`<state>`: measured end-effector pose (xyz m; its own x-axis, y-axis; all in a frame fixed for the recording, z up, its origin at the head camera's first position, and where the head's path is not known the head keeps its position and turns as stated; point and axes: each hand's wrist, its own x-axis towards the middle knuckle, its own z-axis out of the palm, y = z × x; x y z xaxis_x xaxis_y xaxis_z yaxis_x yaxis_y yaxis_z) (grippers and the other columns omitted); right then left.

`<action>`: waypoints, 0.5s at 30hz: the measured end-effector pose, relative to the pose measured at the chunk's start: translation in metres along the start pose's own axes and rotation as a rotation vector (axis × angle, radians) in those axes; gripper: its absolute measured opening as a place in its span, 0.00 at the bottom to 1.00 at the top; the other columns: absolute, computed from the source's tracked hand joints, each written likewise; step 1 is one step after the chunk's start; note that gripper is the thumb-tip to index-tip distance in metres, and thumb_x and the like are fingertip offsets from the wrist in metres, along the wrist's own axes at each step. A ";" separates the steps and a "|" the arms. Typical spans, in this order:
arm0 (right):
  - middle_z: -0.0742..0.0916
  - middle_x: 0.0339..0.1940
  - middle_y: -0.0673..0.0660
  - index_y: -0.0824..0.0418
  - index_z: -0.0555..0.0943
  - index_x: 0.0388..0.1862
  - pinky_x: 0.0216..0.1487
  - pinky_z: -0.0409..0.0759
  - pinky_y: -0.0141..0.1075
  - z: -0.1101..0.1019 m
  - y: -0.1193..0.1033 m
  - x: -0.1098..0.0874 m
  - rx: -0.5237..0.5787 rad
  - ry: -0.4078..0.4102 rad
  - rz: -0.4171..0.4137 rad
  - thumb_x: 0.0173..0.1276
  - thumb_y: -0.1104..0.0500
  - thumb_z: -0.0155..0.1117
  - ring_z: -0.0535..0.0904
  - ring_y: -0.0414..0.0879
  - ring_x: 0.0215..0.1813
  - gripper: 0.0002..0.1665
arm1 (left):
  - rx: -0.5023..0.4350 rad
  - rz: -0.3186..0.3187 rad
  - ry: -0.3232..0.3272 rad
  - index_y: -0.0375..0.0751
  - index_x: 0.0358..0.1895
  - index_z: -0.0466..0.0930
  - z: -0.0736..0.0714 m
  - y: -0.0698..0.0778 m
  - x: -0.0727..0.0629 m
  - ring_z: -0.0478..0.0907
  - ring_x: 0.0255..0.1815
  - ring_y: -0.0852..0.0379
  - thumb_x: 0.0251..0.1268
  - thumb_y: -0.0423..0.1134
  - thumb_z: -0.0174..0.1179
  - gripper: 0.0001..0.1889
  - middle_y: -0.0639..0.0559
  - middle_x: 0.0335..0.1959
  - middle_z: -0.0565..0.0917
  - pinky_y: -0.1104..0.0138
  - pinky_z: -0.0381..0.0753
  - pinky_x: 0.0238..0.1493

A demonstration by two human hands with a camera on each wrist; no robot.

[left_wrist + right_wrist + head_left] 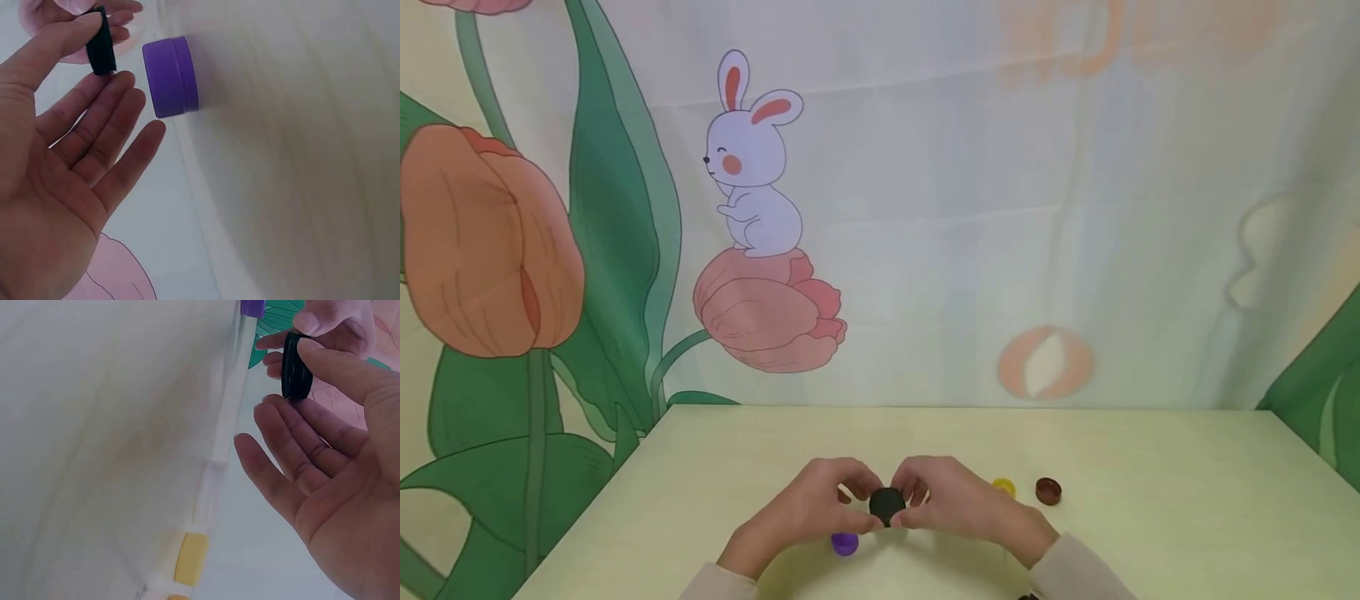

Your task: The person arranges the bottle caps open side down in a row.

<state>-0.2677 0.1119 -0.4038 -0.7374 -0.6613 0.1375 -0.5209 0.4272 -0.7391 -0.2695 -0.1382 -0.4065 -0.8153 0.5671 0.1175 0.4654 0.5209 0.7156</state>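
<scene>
A black round cap point(887, 506) is held up over the table between both hands. My left hand point(820, 504) pinches one side with thumb and forefinger, its other fingers spread in the left wrist view. From the other side my right hand point(951, 504) pinches the same cap. Seen edge-on in the right wrist view, the black cap point(297, 365) looks like a thick disc. A purple cap point(845, 544) rests on the table just below the left hand. In the left wrist view this purple cap point(170, 77) is close to the fingertips but apart from them.
Right of the hands, a yellow cap point(1004, 487) is partly covered by the right hand. A brown cap point(1048, 492) lies open side up beyond it. A small dark object point(1028, 597) shows at the bottom edge. Behind the pale table point(1187, 500) hangs a printed cloth point(925, 250).
</scene>
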 end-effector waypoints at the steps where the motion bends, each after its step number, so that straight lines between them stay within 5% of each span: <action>1: 0.87 0.38 0.46 0.57 0.84 0.47 0.46 0.83 0.34 0.001 0.001 0.000 -0.008 -0.005 0.005 0.67 0.58 0.80 0.82 0.39 0.41 0.15 | 0.007 -0.006 -0.010 0.49 0.46 0.89 0.000 0.000 0.000 0.85 0.48 0.55 0.57 0.42 0.81 0.14 0.65 0.42 0.87 0.57 0.86 0.52; 15: 0.86 0.34 0.45 0.54 0.83 0.41 0.46 0.80 0.33 0.012 0.005 0.001 -0.057 -0.034 0.041 0.60 0.59 0.84 0.80 0.38 0.39 0.17 | 0.075 -0.046 -0.087 0.50 0.42 0.90 0.007 0.001 0.001 0.83 0.41 0.63 0.51 0.40 0.84 0.15 0.66 0.36 0.87 0.64 0.82 0.49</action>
<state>-0.2658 0.1063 -0.4155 -0.7442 -0.6625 0.0847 -0.5149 0.4884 -0.7045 -0.2671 -0.1326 -0.4108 -0.8050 0.5928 0.0235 0.4555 0.5923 0.6646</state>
